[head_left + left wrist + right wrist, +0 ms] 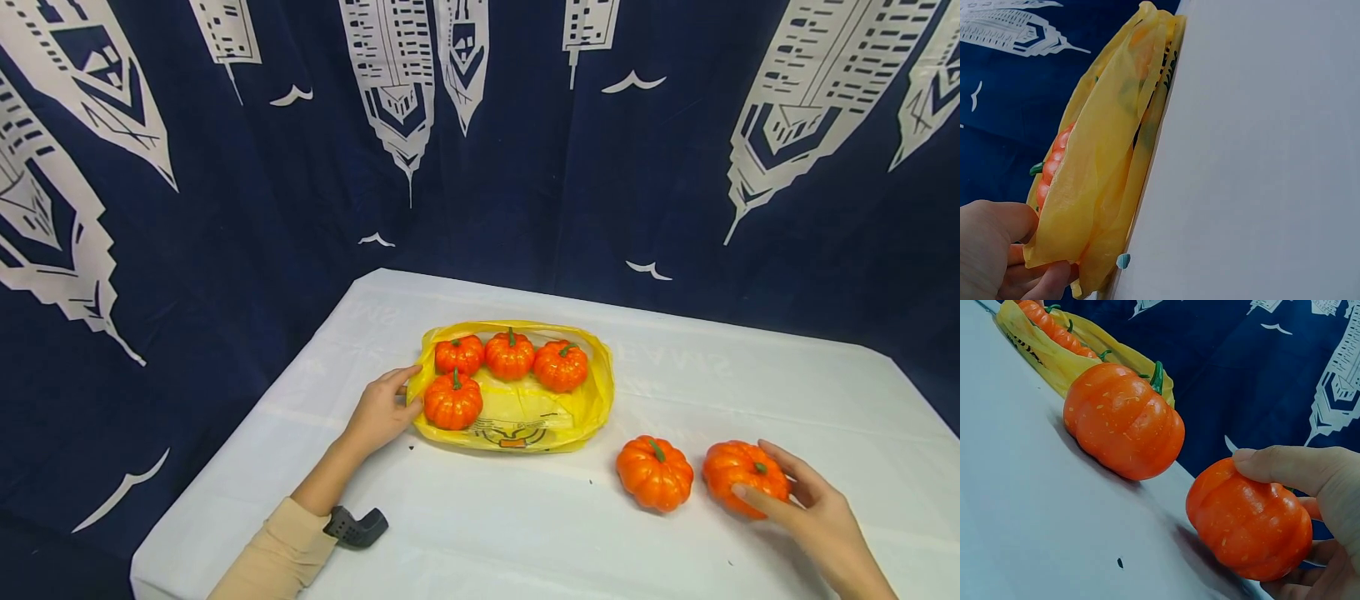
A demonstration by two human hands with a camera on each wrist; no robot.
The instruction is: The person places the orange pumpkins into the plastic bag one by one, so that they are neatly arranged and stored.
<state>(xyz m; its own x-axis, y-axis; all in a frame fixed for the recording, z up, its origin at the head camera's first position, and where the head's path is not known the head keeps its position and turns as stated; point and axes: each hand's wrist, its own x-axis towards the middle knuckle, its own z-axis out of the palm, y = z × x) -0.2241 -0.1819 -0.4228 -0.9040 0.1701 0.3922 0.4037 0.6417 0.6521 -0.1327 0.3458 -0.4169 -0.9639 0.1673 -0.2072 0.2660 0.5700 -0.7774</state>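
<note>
A yellow plastic bag point(597, 408) lies spread open on the table, with several small orange pumpkins point(510, 356) inside. At its left end, my left hand point(381, 413) pinches the bag's edge; the left wrist view shows fingers and thumb about the thin plastic point(1079, 212). On the right, my right hand point(823, 512) grips an orange pumpkin point(738, 475), thumb on top and fingers around the far side. A shadow lies under this pumpkin point(1247, 519) in the right wrist view. Another loose pumpkin point(655, 473) sits between it and the bag.
A white cloth covers the table point(480, 533). Behind it hangs a dark blue curtain point(510, 200) with white building prints. A black curved piece point(357, 527) is at the left wrist. Small dark specks lie on the cloth near the bag.
</note>
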